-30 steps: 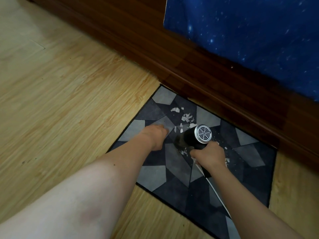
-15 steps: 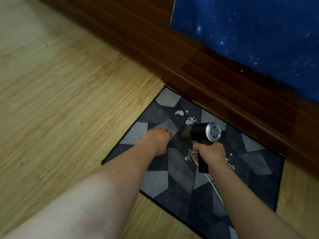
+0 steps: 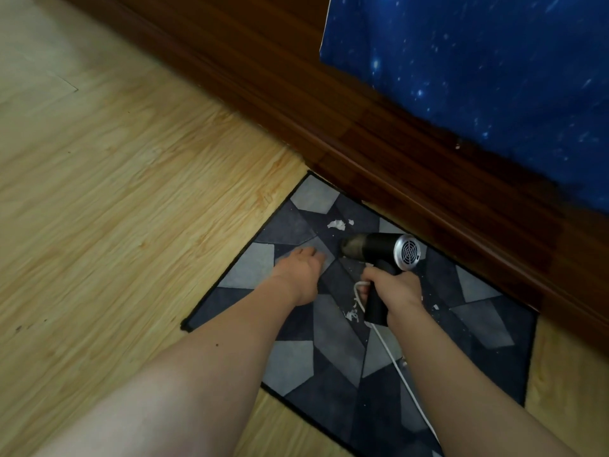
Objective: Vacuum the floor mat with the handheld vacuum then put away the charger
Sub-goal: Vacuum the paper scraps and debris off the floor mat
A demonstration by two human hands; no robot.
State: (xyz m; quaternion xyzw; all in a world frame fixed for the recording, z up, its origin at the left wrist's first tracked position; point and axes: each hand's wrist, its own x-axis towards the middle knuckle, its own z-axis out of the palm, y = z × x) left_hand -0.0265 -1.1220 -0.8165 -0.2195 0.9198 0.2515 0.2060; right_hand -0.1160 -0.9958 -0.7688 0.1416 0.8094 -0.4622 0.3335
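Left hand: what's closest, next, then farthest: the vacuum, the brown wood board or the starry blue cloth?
1. vacuum, just right of the left hand.
2. brown wood board, beyond the mat.
3. starry blue cloth, top right.

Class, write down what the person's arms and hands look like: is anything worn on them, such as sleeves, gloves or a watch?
The left hand and right hand wear no gloves. Both forearms are bare to the frame's edge, with no sleeves in view, and neither wrist carries a watch or band. Rings cannot be judged, since the fingers are partly hidden.
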